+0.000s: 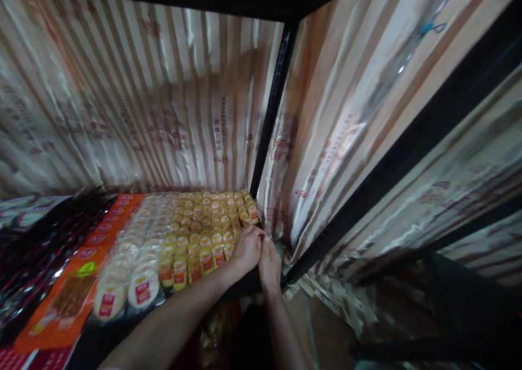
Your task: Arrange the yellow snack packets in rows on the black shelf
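Note:
My left hand (246,247) and my right hand (269,262) meet at the right end of a dark shelf, fingers curled in against each other. Whatever lies between them, if anything, is hidden by the fingers. Right beside my left hand stand rows of small yellow packaged snacks (206,239) with red labels, lined up from the shelf's front to its back. Several of the packs at the near right corner are covered by my left hand and forearm.
Left of the yellow packs lie clear-wrapped round white cakes (143,289), orange snack packets (77,288) and dark shiny packets (36,267). A black metal post (274,109) rises at the back corner. Printed plastic sheeting (196,98) hangs behind, and a black slanting beam (391,158) crosses the right side.

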Tool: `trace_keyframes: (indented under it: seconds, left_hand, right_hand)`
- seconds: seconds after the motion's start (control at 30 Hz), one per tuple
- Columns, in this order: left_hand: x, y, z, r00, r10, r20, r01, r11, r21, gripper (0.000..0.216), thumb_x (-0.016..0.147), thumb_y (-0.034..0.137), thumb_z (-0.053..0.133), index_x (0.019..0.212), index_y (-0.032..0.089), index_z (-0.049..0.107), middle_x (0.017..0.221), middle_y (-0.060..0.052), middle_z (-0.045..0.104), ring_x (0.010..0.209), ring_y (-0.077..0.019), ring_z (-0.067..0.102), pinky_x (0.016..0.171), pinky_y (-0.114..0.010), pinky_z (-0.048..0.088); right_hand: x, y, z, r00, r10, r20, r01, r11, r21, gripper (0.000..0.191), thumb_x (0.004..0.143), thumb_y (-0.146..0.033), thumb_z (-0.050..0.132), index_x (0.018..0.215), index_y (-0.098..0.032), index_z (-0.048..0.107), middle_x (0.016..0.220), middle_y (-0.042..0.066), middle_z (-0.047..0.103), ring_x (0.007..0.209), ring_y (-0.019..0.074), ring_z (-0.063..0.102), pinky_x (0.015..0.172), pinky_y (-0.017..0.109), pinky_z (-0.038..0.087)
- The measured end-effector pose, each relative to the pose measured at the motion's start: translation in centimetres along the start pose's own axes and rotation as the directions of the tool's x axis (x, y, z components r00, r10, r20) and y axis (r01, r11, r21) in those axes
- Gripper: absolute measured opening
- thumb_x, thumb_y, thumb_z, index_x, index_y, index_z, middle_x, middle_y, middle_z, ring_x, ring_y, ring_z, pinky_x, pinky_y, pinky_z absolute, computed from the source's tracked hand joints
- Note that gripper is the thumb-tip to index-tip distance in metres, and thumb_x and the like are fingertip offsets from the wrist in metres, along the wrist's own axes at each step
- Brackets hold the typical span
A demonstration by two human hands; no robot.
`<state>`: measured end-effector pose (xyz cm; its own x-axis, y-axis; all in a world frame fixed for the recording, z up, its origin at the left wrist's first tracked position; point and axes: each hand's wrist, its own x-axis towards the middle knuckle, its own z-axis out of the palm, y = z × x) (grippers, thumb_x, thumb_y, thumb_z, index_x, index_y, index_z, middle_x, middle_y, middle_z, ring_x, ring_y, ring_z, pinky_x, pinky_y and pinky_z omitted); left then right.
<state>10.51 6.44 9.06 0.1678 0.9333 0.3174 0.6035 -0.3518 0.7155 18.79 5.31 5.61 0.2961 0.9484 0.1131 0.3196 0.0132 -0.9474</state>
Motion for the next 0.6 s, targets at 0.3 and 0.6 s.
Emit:
trace_keyframes:
  seconds: [0.3, 0.6]
  left_hand:
    - [-15.7, -1.7, -1.3, 0.980, -0.196, 0.014, 0.195, 0.962, -0.191, 0.027, 0.090, 0.024, 0.030, 0.102, 0.020, 0.054, 0.102, -0.007, 0.055, 0.093, -0.0143, 0.054, 0.087, -0.027, 0.045]
    - [-26.0, -9.9, -2.6, 0.785, -0.576, 0.227, 0.601, 0.798, -0.054, 0.033, 0.079, 0.011, 0.033, 0.097, 0.019, 0.059, 0.103, -0.008, 0.063, 0.098, -0.0159, 0.058, 0.090, -0.029, 0.044]
  right_hand:
    - [-13.9, 2.2, 0.1, 0.980, -0.067, 0.187, 0.086, 0.991, -0.098, 0.052, 0.085, -0.053, 0.033, 0.105, -0.014, 0.062, 0.111, 0.016, 0.063, 0.106, 0.0247, 0.057, 0.094, 0.040, 0.042]
    - [-19.9, 6.7, 6.2, 0.706, 0.171, 0.687, 0.070, 0.949, -0.307, 0.034, 0.082, -0.020, 0.036, 0.091, -0.018, 0.068, 0.096, 0.012, 0.070, 0.090, 0.0206, 0.065, 0.082, 0.031, 0.048]
